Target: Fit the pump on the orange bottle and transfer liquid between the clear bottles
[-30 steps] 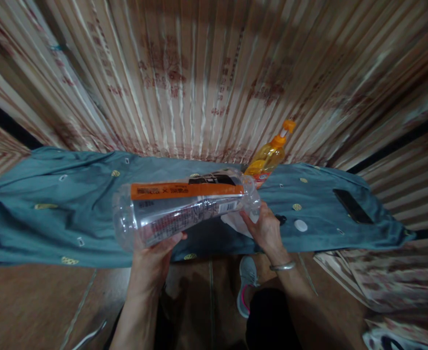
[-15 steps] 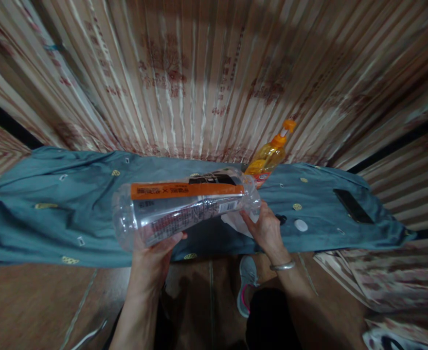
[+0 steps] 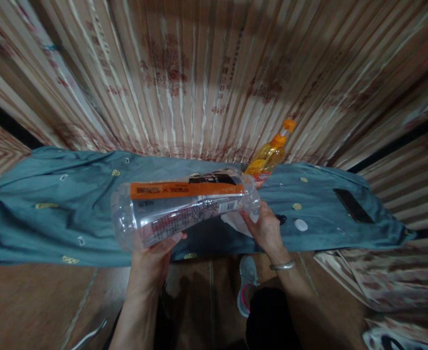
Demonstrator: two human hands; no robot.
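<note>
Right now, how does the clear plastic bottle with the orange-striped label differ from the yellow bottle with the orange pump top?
The clear plastic bottle with the orange-striped label is sideways in the grip of left hand and right hand; the yellow bottle with the orange pump top seems upright behind it. The clear bottle looks colourless beyond its label; the yellow bottle shows amber-yellow. Both are see-through in part.

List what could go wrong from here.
The clear bottle is held sideways by the left hand and right hand; its shiny plastic might slip.
Its narrow end appears close to the pump bottle, so a swing could knock that over.
The white disc lies on the cloth near the right hand, which could brush it away.
</note>
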